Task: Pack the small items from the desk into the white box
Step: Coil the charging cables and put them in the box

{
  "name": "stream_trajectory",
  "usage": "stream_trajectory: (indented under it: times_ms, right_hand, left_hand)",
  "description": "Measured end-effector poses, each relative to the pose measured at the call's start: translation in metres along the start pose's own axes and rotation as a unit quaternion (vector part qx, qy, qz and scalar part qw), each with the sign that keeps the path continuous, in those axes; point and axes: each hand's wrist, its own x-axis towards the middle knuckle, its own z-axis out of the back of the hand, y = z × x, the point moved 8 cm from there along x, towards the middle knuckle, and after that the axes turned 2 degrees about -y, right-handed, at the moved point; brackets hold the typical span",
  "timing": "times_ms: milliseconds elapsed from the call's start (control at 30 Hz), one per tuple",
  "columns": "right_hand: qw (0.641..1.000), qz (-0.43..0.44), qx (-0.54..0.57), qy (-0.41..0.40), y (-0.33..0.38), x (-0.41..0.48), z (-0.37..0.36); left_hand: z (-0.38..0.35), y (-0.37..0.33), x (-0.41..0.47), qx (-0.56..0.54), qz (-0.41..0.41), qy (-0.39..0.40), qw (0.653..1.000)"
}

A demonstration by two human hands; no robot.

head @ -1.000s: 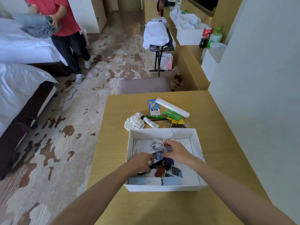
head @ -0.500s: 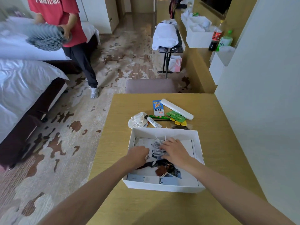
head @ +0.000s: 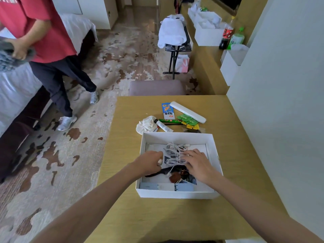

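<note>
The setting is a hotel bedroom. A bed (head: pixel 15 88) with white linen stands at the left, and a second bed (head: pixel 77 27) lies behind it. The floor is covered by a patterned beige-and-brown carpet (head: pixel 122 55). A folding luggage rack (head: pixel 175 50) carries a white bundle (head: pixel 171 33). A long wooden counter (head: pixel 208 67) runs along the right side and holds drink bottles (head: pixel 228 35). A matching desk (head: pixel 236 137) sits against the wall, with a padded stool (head: pixel 157 87) at its far edge. White cupboard doors (head: pixel 91 9) stand at the back.

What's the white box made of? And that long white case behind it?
The white box looks like matte cardboard: thin walls, sharp folded corners. The long white case seems to be smooth plastic, judging by its rounded ends and slight sheen.
</note>
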Motion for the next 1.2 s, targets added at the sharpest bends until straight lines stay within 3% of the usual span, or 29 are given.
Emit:
stream_trajectory:
  times_ms: [300,533,600,700,767,933,1100,1200]
  right_hand:
    - [0.984,-0.103,0.143,0.032,-0.010,0.005,-0.016]
    - [0.978,-0.106,0.163,-0.079,-0.025,0.008,0.029]
    - [0.971,-0.091,0.186,-0.119,-0.028,0.020,0.046]
    - [0.959,-0.075,0.227,-0.151,-0.037,0.040,0.064]
    - [0.953,-0.086,0.257,-0.138,-0.050,0.056,0.066]
    - [0.957,-0.140,0.248,-0.049,-0.080,0.097,0.048]
    - [0.962,-0.170,0.205,0.054,-0.077,0.141,0.016]
    - [0.963,-0.183,0.163,0.113,-0.070,0.170,-0.009]
  left_hand:
    - [-0.030,-0.009,-0.001,-0.035,-0.012,0.150,0.988]
    - [-0.023,-0.006,0.005,-0.103,-0.003,0.160,0.982]
    - [-0.007,-0.004,0.011,-0.127,0.013,0.142,0.982]
    - [0.029,-0.002,0.022,-0.164,0.050,0.050,0.984]
    - [0.052,0.002,0.028,-0.200,0.092,-0.028,0.975]
    - [0.083,0.026,0.050,-0.319,0.181,-0.175,0.914]
    - [0.088,0.083,0.076,-0.338,0.249,-0.200,0.885]
    - [0.076,0.128,0.092,-0.283,0.290,-0.155,0.901]
